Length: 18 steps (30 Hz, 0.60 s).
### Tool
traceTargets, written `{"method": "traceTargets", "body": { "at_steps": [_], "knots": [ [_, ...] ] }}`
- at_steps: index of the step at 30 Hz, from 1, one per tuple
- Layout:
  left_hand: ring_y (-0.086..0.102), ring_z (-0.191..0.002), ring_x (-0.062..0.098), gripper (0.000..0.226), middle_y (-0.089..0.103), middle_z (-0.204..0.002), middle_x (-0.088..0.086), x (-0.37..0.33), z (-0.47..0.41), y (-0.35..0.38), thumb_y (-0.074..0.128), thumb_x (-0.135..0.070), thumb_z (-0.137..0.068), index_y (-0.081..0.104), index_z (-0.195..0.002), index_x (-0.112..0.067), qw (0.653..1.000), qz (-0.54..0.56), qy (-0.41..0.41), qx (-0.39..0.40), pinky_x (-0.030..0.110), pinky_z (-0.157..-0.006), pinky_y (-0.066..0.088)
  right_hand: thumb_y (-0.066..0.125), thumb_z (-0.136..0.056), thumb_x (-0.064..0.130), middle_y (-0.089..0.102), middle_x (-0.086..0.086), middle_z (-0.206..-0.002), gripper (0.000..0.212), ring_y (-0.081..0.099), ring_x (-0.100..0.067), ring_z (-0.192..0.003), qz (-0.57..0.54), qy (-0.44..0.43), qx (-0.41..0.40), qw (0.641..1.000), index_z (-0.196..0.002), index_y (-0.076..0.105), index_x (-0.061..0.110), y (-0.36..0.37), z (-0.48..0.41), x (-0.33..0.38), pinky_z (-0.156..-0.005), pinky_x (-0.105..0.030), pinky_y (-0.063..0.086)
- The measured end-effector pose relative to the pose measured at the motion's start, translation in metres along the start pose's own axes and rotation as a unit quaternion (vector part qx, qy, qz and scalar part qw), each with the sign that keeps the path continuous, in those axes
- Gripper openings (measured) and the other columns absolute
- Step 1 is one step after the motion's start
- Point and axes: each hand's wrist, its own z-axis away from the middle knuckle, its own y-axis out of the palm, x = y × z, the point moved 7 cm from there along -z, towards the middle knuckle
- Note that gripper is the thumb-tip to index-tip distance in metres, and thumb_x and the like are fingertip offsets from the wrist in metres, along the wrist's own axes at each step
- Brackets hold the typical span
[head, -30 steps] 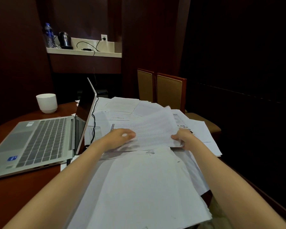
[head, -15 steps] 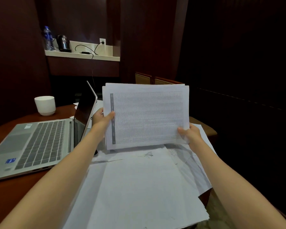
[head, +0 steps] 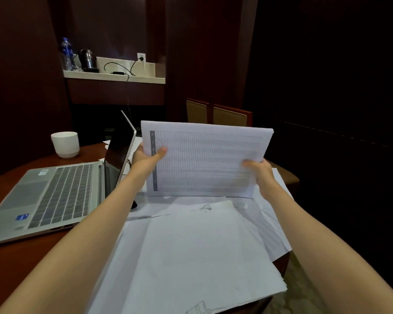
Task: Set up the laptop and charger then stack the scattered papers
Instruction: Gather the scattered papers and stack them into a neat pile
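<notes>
I hold a bundle of printed papers (head: 204, 159) upright, its lower edge resting on the loose sheets below. My left hand (head: 146, 158) grips its left edge with the thumb in front. My right hand (head: 258, 169) grips the right edge. More white papers (head: 191, 250) lie spread across the table in front of me, overhanging its near edge. The silver laptop (head: 55, 196) sits open at the left, its screen (head: 119, 146) turned edge-on. A black charger cable (head: 120, 69) lies on the far shelf, plugged into a wall socket (head: 141, 57).
A white cup (head: 65, 143) stands on the dark wooden table (head: 14, 266) behind the laptop. Two chairs (head: 229, 115) stand beyond the papers. The far shelf (head: 114, 77) carries a kettle (head: 87, 58) and a water bottle (head: 66, 53). The room to the right is dark.
Both hands lifted the gathered sheets off the table and stood them upright. In the last half second the bundle dropped slightly until its lower edge met the papers.
</notes>
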Motion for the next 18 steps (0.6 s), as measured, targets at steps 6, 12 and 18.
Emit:
{"method": "traceTargets", "body": {
  "at_steps": [6,12,18],
  "knots": [
    [0.049,-0.123,0.028,0.047,0.054,-0.132,0.009,0.007,0.002,-0.003,0.061,-0.024,-0.088,0.047,-0.130,-0.010,0.999,-0.042,-0.012,0.006,0.038,-0.098,0.039,0.053,-0.092,0.011,0.055,-0.005,-0.116,0.032,0.049,-0.023,-0.106,0.044,-0.016,0.000,0.999,-0.125,0.052,0.009,-0.002,0.001,-0.006,-0.085,-0.035,0.042],
    [0.054,-0.118,0.028,0.036,0.056,-0.128,0.010,-0.005,0.006,-0.004,0.054,-0.014,-0.093,0.048,-0.128,-0.009,0.998,-0.041,0.034,-0.039,0.033,-0.086,0.044,0.052,-0.095,0.012,0.062,-0.011,-0.115,0.026,0.057,-0.031,-0.111,0.106,-0.050,-0.023,0.993,-0.119,0.059,0.005,-0.001,-0.005,0.012,-0.096,-0.047,0.047],
    [0.025,-0.140,0.025,0.077,0.017,-0.153,0.010,-0.025,0.003,0.000,0.058,-0.005,-0.090,0.009,-0.147,-0.022,0.996,-0.038,0.057,-0.051,0.039,-0.109,0.030,0.053,-0.092,0.001,0.060,-0.015,-0.116,0.030,0.057,-0.032,-0.112,0.049,0.004,-0.037,0.998,-0.122,0.056,-0.001,-0.010,-0.010,0.019,-0.088,-0.037,0.047]
  ]
}}
